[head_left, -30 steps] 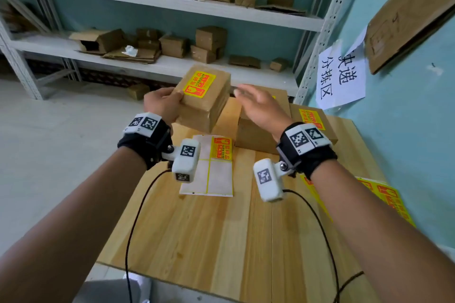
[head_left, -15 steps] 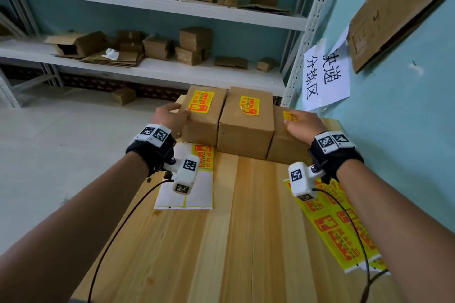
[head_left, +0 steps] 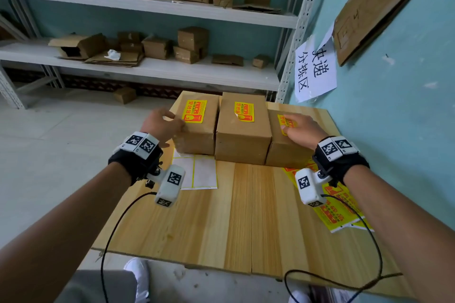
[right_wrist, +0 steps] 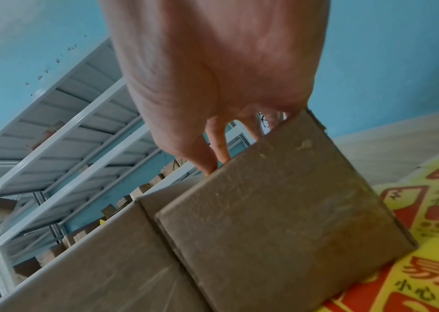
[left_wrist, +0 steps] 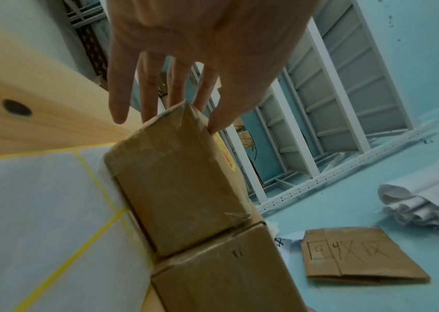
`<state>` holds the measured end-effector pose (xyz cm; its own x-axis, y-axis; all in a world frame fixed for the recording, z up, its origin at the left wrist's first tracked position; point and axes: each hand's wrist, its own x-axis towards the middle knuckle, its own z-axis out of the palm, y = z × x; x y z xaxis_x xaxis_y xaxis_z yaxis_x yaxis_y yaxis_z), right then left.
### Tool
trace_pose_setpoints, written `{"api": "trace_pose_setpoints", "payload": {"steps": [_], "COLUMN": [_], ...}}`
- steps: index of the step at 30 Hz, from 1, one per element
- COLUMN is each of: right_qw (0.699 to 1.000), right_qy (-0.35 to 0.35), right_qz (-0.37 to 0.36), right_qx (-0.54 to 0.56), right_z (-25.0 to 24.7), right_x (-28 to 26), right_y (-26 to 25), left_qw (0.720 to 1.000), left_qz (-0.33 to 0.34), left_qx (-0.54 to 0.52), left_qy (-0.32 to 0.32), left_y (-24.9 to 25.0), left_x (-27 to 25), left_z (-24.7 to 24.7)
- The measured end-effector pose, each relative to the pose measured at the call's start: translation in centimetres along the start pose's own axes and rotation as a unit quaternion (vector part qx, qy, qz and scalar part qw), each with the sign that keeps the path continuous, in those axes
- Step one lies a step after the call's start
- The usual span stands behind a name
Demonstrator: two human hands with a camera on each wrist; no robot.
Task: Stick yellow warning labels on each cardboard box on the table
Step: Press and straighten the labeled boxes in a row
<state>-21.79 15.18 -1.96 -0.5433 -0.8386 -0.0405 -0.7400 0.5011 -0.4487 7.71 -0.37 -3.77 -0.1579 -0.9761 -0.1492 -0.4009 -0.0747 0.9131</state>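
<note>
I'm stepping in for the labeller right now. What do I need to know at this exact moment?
Left hand: open, fingers touching the left box.
Right hand: open, flat on the right box, over its label.
Three boxes sit side by side at the table's far edge; the middle box is between them.
Done: all three show yellow labels.
Left: the middle label's corner looks lifted; press it down.
</note>
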Motion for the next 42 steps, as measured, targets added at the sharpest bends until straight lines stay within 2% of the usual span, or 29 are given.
{"api": "trace_pose_setpoints", "payload": {"steps": [5, 8, 11, 13, 15, 21, 28, 36, 42], "right_qw": [0.999, 0.996, 0.994, 0.989, 0.986, 0.980, 0.975, 0.980, 0.976], "right_qy": [-0.018, 0.014, 0.061, 0.058, 0.045, 0.094, 0.117, 0.098, 0.102], "right_qz": [0.011, 0.007, -0.080, -0.135, -0.154, -0.147, -0.162, -0.154, -0.159], "right_qx": [-0.048, -0.083, -0.047, -0.002, 0.049, 0.097, 0.098, 0.078, 0.105], "right_z": [-0.5, -0.7, -0.1, 0.5, 1.3, 3.8, 4.6, 4.5, 4.6], "right_x": [-0.6, -0.5, -0.7, -0.7, -0.3, 1.0, 1.0, 0.8, 1.0], "right_y": [-0.1, -1.3, -3.8, -5.8, -7.3, -8.8, -8.2, -8.2, -8.1], "left_qw": [0.999, 0.998, 0.996, 0.995, 0.994, 0.986, 0.981, 0.975, 0.963], "left_qz": [0.005, 0.013, 0.022, 0.025, 0.031, 0.065, 0.076, 0.092, 0.102], "left_qx": [0.037, 0.063, 0.090, 0.094, 0.102, 0.156, 0.176, 0.199, 0.250], "left_qy": [-0.012, -0.010, -0.003, 0.002, 0.007, -0.010, 0.006, 0.029, 0.029], "left_y": [0.1, 0.3, 0.5, 0.7, 0.7, 1.0, 1.2, 1.1, 0.9], "left_x": [-1.2, -1.4, -1.4, -1.4, -1.5, -2.1, -2.7, -2.5, -2.7], "left_z": [-0.7, -1.0, -1.1, -1.0, -0.9, 0.6, 0.8, 0.2, 0.4]}}
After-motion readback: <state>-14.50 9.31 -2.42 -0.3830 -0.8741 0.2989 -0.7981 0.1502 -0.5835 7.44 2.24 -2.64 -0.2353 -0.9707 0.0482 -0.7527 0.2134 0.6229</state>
